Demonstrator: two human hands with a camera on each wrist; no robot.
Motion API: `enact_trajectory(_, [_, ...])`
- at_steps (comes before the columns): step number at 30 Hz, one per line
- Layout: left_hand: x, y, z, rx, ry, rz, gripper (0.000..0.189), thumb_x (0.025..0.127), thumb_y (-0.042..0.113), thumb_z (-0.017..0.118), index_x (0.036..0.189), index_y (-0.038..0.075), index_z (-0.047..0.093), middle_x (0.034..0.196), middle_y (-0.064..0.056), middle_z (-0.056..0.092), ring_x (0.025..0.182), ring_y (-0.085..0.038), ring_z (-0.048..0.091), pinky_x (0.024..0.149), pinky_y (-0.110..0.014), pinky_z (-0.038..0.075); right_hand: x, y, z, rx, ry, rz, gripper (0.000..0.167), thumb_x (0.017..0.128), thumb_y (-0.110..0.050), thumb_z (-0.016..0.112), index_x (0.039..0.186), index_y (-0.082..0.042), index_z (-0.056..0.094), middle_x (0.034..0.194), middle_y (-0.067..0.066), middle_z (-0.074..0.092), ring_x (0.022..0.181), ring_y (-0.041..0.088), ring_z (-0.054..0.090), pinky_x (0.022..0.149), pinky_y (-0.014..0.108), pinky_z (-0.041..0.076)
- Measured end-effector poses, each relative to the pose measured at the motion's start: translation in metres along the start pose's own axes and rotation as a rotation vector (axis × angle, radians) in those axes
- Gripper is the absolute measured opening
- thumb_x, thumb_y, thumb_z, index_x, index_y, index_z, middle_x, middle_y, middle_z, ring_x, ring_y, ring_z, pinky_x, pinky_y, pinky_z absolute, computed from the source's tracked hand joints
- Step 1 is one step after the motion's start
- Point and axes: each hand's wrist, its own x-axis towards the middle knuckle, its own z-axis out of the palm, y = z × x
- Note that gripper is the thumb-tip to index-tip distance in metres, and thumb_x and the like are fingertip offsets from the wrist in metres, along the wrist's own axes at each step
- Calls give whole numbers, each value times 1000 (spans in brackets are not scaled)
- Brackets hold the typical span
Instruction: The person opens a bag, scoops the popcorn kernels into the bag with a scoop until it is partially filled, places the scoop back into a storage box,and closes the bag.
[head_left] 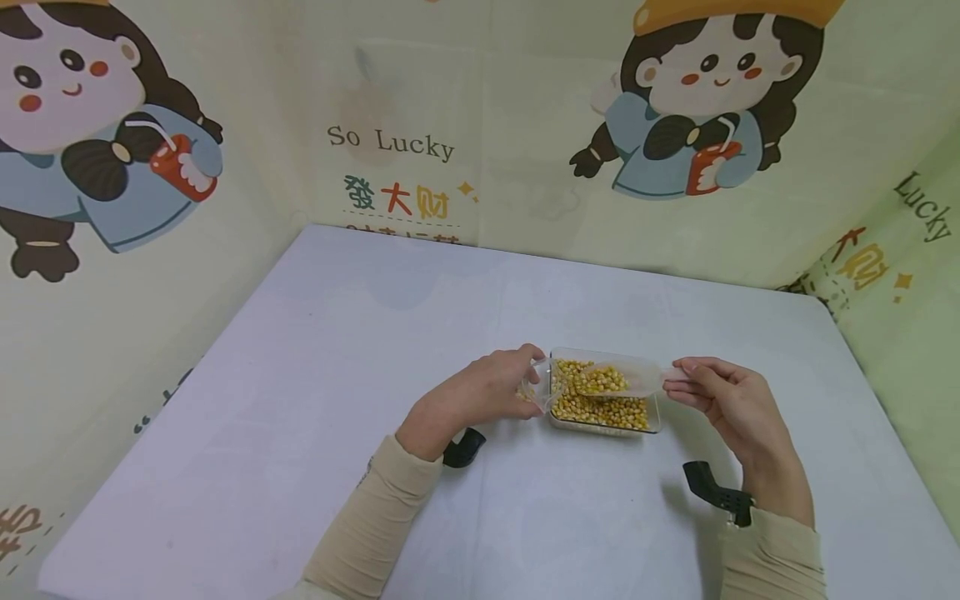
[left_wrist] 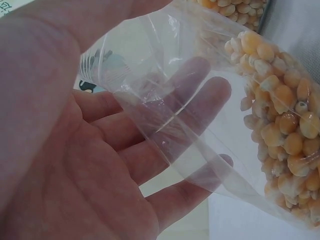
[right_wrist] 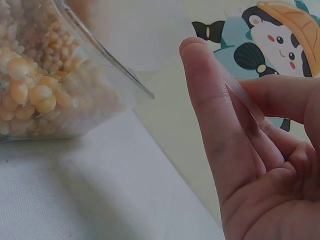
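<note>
My left hand (head_left: 487, 385) holds a clear plastic bag (head_left: 537, 385) at the left end of a clear rectangular container (head_left: 600, 428). Its fingers show through the film in the left wrist view, where corn kernels (left_wrist: 290, 130) fill the bag's right part. From the other side, my right hand (head_left: 731, 404) pinches the handle of a translucent scoop (head_left: 643, 377) between thumb and fingers. Yellow kernels (head_left: 603, 380) lie heaped in the scoop, which is over the container. More loose corn (head_left: 600, 410) covers the container's inside. In the right wrist view the scoop's handle (right_wrist: 245, 102) is mostly hidden by fingers.
A white-covered table (head_left: 337, 375) lies under everything, with its back edge against a printed cloth wall (head_left: 525, 167). Similar cloth (head_left: 900, 275) hangs along the right side. Black camera mounts (head_left: 720, 496) are strapped at both wrists.
</note>
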Motion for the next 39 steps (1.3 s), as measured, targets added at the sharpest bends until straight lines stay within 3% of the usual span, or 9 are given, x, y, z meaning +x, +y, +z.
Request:
enact_trajectory(24, [-1,-2,0,-18,-9,4,70,89,27,75,146,10,39,127,-2,66,111,-17,63,90,-29,50,-2,-8,7,24,7,-26,16,99,-11,59,103,-2,72,95,7,77,84,18,76,76,30,59])
enact_trajectory(39, [1,-2,0,-20,-5,9,70,88,27,75,146,9,39,127,-2,67,112,-17,63,92,-31,50,-4,-17,21,42,-21,-102,17,99,-6,57,104,2,71,95,9,77,83,20,76,76,31,58])
